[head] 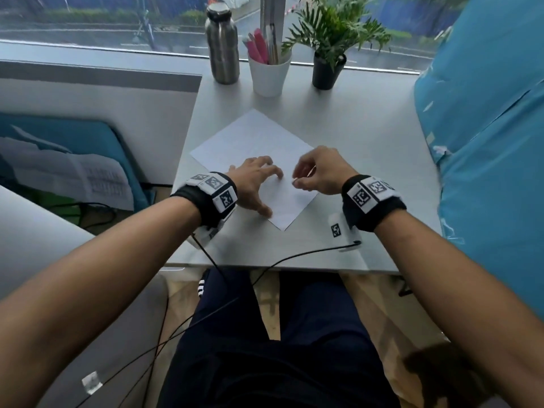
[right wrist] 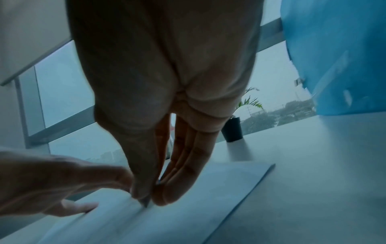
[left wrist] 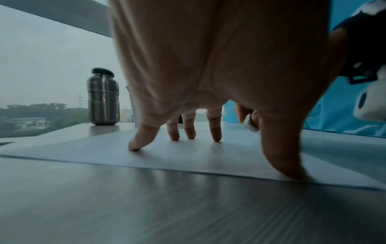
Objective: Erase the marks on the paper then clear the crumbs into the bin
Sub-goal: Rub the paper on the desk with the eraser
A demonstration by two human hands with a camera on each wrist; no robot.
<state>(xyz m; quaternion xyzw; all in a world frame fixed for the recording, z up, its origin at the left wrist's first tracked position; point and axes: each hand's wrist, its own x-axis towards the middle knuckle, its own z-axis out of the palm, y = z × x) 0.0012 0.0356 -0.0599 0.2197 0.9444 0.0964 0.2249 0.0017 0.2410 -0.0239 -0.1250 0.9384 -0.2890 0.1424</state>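
A white sheet of paper (head: 256,139) lies turned like a diamond on the grey table (head: 368,142). My left hand (head: 272,192) presses it down with spread fingertips (left wrist: 216,138), and its thumb rests near the sheet's near edge. My right hand (head: 295,180) hovers just to the right and pinches a small white eraser (head: 294,181) between thumb and fingers. The eraser (left wrist: 250,123) is held just above the paper (left wrist: 104,151). In the right wrist view the pinched tip (right wrist: 146,203) meets the sheet (right wrist: 208,189). Any marks are too faint to make out. No bin is in view.
At the back of the table stand a steel bottle (head: 222,45), a white cup of pens (head: 269,73) and a potted plant (head: 326,69). Blue fabric (head: 485,128) borders the right side. Black cables (head: 294,256) cross the table's front edge.
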